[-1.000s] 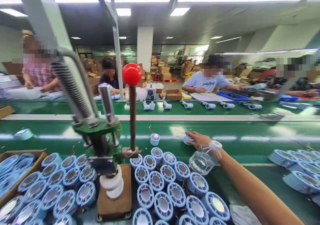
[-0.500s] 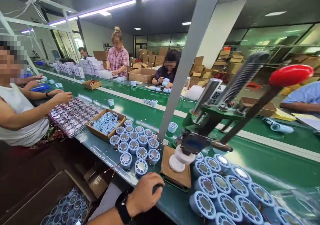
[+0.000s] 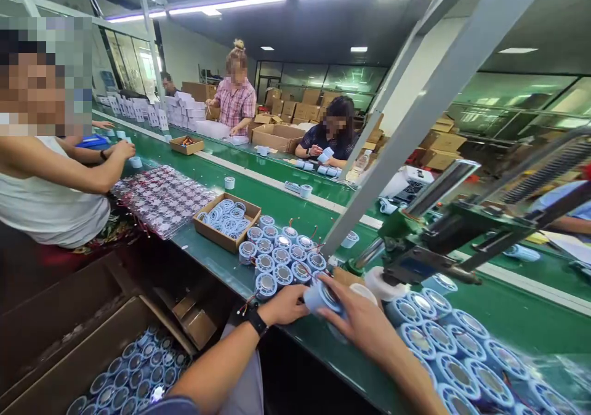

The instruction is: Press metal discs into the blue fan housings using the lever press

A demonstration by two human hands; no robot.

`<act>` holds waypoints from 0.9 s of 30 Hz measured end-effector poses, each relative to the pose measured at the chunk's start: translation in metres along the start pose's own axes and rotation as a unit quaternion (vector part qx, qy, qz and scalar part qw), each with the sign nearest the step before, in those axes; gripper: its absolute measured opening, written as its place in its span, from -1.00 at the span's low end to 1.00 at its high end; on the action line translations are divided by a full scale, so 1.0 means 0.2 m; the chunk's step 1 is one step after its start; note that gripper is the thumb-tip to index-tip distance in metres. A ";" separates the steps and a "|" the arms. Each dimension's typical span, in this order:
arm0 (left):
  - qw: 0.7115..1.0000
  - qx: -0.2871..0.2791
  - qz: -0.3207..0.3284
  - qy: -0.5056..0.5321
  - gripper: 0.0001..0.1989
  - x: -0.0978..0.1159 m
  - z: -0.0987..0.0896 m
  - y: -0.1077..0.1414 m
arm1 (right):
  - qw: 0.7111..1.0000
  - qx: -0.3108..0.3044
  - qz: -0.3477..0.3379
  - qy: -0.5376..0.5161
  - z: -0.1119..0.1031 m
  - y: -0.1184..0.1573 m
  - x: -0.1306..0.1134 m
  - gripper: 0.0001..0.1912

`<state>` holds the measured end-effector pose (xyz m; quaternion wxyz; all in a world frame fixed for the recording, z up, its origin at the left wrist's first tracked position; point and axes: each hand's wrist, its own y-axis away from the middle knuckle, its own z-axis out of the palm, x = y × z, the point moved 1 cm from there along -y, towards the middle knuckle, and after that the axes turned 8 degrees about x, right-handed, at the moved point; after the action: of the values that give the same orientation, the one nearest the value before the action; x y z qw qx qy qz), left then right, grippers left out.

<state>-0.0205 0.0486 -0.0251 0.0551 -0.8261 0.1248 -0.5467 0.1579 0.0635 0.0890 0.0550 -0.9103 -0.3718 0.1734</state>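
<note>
A light blue round unit [image 3: 318,298] is held tilted between my two hands, above the table's front edge. My left hand [image 3: 287,304], with a black band at the wrist, is closed on its left side. Fingers of my right hand [image 3: 355,313] wrap over its top and right side. Just behind are rows of similar blue units [image 3: 282,256] with silver discs and thin wires. The lever press [image 3: 415,261] stands to the right, its white round pad [image 3: 383,282] beyond my right hand. More blue units [image 3: 457,341] fill the right side.
A cardboard tray [image 3: 226,242] of blue rings sits left of the rows, near a sheet of small parts [image 3: 166,202]. A grey post [image 3: 369,199] rises beside the press. An open box [image 3: 92,347] of units is below left. Co-workers sit and stand around the green line.
The view has swung right-to-left, so the press sits further right. My right hand has come into view, and a blue unit is now between both hands. The lever's red knob has mostly left view.
</note>
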 end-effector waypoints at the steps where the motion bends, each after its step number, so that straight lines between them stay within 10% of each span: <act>1: 1.000 -0.008 0.006 -0.006 -0.64 -0.01 0.00 0.01 | 1.000 -0.010 -0.002 0.010 0.04 -0.11 -0.11 -0.40; 6: 0.998 -0.046 0.026 -0.047 -0.64 -0.04 0.05 0.05 | 0.995 -0.027 -0.080 0.059 0.30 -0.50 -0.69 -0.38; 10: 0.996 -0.044 0.016 -0.071 -0.60 -0.05 0.04 0.04 | 0.987 -0.026 -0.134 0.082 0.57 -0.65 -0.92 -0.35; 18: 0.996 -0.008 0.050 -0.080 -0.63 -0.05 0.03 0.06 | 0.988 0.045 -0.120 0.089 0.77 -0.75 -0.86 -0.40; 23: 0.999 -0.014 0.041 -0.028 -0.64 -0.09 -0.01 0.04 | 0.977 0.112 -0.153 0.101 0.65 -0.71 -0.82 -0.54; 27: 0.999 -0.020 0.007 0.032 -0.67 -0.11 -0.06 -0.01 | 0.937 0.279 -0.204 0.050 0.45 -0.35 -0.67 -0.68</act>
<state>-0.0394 0.0571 -0.0401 0.0382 -0.8084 0.1430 -0.5697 -0.0080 0.0177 0.0581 0.3592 -0.7707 -0.4827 0.2099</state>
